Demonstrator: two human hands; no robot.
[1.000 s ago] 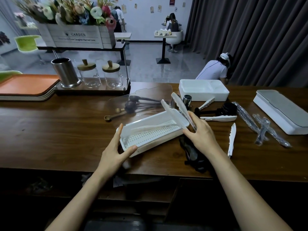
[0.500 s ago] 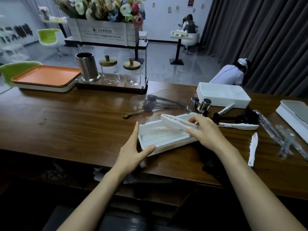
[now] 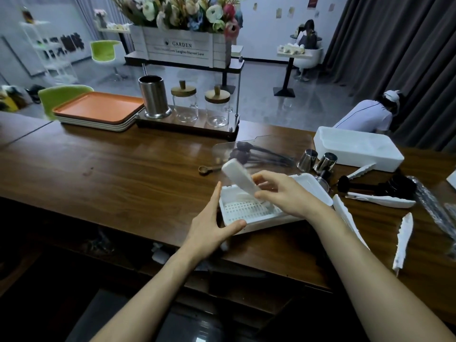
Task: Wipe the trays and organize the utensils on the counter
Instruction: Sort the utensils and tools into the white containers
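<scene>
A white slotted drainer tray [image 3: 249,210] sits near the counter's front edge. My left hand [image 3: 212,227] holds its left corner, thumb on the front wall and fingers straight along the side. My right hand [image 3: 286,193] grips white plastic tongs [image 3: 238,175] over the tray, their blurred end pointing up and to the left. More white tongs [image 3: 381,199] and loose white tong pieces [image 3: 403,239] lie to the right. Dark spoons [image 3: 249,154] rest under a clear lid, with a wooden scoop [image 3: 206,169] beside them.
Orange trays [image 3: 98,111] are stacked at the back left beside a steel holder [image 3: 153,97] and two glass jars [image 3: 185,104]. A white bin [image 3: 357,148], two steel cups [image 3: 317,160] and black measuring cups [image 3: 394,187] crowd the right. A person crouches behind the counter.
My right hand has lifted the tongs out of the tray and swung their end up and to the left. My left hand stays on the tray's corner.
</scene>
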